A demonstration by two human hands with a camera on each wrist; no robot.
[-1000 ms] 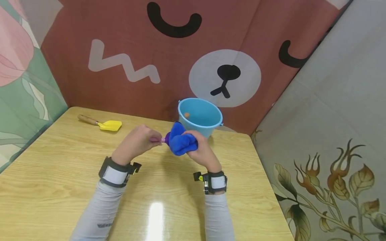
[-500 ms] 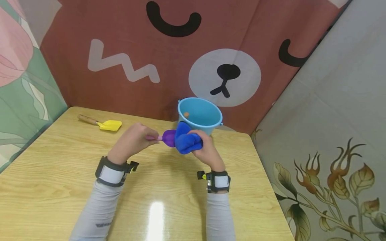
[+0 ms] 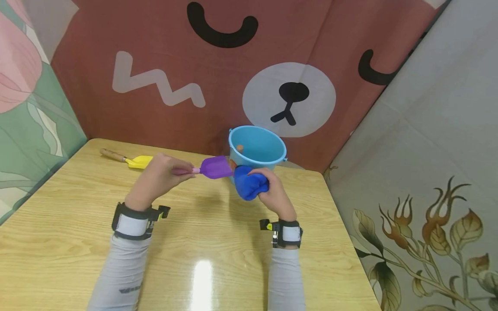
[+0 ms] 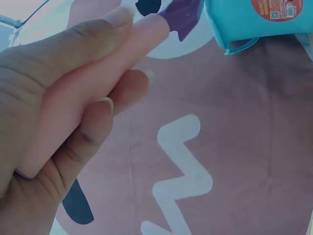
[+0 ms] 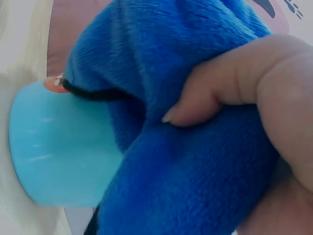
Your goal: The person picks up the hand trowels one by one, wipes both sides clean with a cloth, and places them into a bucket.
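My left hand [image 3: 163, 175] pinches the pink handle of a toy shovel [image 3: 215, 167] with a purple blade that points right. In the left wrist view, thumb and fingers close round that pink handle [image 4: 93, 88]. A bunched blue cloth [image 3: 249, 183] is gripped by my right hand [image 3: 277, 192], the blade's tip ending close to its left side. The right wrist view shows the plush cloth [image 5: 190, 161] with a dark edging, pressed by a bent finger. Behind both hands stands a light blue bucket [image 3: 258, 149], with a small brown piece [image 3: 240, 149] showing inside.
A yellow-bladed shovel [image 3: 138, 162] with a wooden handle lies at the back left, partly hidden by my left hand. The wooden table [image 3: 218, 242] meets a bear-patterned cloth backdrop [image 3: 163, 121] at the back and a flowered one [image 3: 408, 151] on the right.
My left hand has moved left and slightly up with the purple shovel, and the blade has come out of the blue cloth. My right hand has shifted right with the cloth.
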